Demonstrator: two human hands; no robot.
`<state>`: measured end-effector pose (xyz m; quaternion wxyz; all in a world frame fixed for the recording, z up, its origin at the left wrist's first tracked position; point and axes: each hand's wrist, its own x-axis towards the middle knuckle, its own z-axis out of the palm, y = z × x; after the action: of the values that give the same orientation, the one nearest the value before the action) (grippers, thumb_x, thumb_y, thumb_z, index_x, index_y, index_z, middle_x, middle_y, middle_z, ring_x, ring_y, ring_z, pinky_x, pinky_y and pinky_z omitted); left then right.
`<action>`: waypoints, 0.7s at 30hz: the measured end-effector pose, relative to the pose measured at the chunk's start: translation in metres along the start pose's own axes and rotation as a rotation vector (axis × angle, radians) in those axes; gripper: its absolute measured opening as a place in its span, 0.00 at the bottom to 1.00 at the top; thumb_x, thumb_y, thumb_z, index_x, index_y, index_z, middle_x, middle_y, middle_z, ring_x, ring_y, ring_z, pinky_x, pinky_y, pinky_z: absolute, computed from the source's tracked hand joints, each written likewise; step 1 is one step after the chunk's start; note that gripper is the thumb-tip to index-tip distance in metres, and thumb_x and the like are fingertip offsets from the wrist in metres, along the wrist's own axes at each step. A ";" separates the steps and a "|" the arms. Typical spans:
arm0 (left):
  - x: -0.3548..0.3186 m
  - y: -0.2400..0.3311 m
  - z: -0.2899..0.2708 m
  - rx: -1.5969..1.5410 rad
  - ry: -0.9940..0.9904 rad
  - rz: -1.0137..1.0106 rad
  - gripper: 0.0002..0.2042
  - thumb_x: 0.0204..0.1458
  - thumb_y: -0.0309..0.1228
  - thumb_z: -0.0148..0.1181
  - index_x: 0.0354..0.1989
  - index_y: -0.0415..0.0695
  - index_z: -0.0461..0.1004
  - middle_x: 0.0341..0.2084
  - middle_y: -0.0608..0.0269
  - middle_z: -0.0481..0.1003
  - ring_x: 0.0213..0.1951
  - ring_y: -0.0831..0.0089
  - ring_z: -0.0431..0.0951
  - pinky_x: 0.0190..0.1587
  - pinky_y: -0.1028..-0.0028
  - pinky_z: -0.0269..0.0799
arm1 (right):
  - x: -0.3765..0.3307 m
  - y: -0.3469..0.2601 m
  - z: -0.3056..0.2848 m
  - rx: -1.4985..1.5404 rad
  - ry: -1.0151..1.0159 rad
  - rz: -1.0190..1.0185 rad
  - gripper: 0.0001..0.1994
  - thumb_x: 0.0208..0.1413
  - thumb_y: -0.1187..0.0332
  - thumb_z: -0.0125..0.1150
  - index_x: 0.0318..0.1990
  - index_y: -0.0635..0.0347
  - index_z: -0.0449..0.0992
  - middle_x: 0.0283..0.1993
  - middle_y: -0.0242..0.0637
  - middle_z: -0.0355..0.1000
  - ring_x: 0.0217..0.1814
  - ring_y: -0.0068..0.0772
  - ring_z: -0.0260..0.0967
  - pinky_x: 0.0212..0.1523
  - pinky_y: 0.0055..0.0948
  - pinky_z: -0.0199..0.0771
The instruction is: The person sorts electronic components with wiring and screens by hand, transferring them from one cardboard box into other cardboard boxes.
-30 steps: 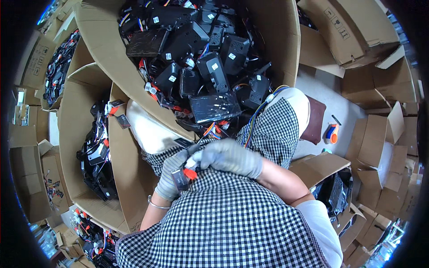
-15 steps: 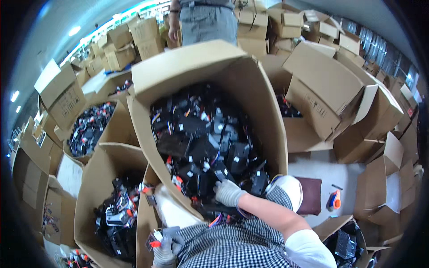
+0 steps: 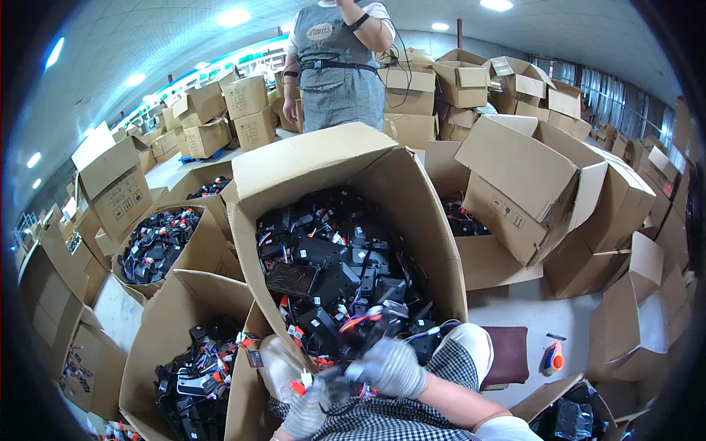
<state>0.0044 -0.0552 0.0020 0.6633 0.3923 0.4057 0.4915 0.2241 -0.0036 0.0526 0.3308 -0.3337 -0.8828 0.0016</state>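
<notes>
Under ceiling lights (image 3: 234, 18), cardboard boxes (image 3: 410, 92) are stacked at the far side. Near a large open carton's (image 3: 435, 228) near edge, before black devices (image 3: 321, 251), a red-and-white connector (image 3: 299, 385) is clasped in the left hand (image 3: 307, 413). Beyond the right hand (image 3: 395, 367), a dark piece (image 3: 379, 328) is blurred; whether that hand's fingers are clamped cannot be told.

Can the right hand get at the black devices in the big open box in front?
Likely yes: the right hand is at the near side of the big box, whose open top leaves the black devices uncovered.
</notes>
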 end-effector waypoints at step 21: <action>0.027 0.002 0.003 -0.569 0.101 0.107 0.24 0.55 0.54 0.49 0.48 0.46 0.68 0.13 0.79 0.46 0.17 0.83 0.49 0.26 0.78 0.56 | -0.069 0.048 0.077 -0.233 -0.132 0.183 0.09 0.48 0.61 0.57 0.36 0.49 0.77 0.36 0.34 0.69 0.38 0.35 0.68 0.34 0.32 0.70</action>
<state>0.0119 -0.0287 0.0005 0.6986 0.1865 0.2630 0.6388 0.2459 0.0099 -0.0579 0.2296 -0.4481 -0.8626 -0.0487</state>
